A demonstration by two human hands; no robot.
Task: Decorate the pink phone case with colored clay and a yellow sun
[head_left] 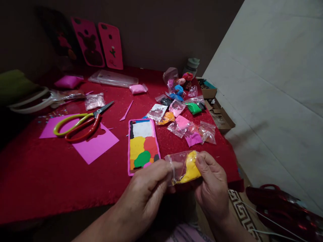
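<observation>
A clear zip bag of yellow modelling clay [192, 169] is held between my two hands over the table's front edge. My right hand [213, 183] pinches the clay-filled end, thumb on top. At the zip end is my left hand [151, 185], closed around the mouth, with a finger reaching inside toward the clay. Just beyond my left hand lies a phone case [138, 148] covered in patches of coloured clay with a pink rim. My left hand hides its lower right corner.
Bags of coloured clay [181, 121] lie at the right on the red cloth [63, 181]. Scissors [97, 117] rest on pink paper [93, 151] at the left. A pink modelling tool [127, 110] lies behind the case. Open cardboard boxes [222, 117] stand beyond the table's right edge.
</observation>
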